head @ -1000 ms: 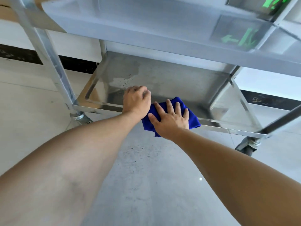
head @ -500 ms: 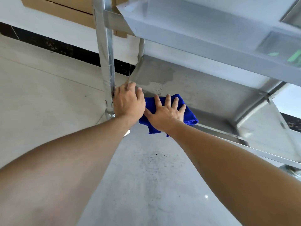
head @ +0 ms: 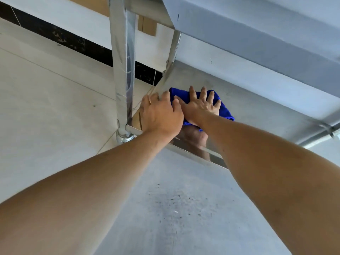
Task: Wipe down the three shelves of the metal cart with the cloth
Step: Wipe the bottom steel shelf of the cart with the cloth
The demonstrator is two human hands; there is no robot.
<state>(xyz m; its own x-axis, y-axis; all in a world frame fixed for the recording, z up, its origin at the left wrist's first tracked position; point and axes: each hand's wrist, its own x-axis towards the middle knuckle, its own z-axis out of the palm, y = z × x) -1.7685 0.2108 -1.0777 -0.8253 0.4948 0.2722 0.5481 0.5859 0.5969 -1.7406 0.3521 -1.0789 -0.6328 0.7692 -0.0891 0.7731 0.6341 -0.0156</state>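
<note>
Pressing the cloth (head: 223, 109) under right hand (head: 200, 107), beside left hand (head: 161, 115).

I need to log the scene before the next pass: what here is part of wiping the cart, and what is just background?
Part of the job:
- blue cloth, flat under the right hand
- bottom shelf of the cart
- shelf above
- left hand, resting on the shelf's left edge

Just there:
- cart post
- speckled floor
- black baseboard
</note>
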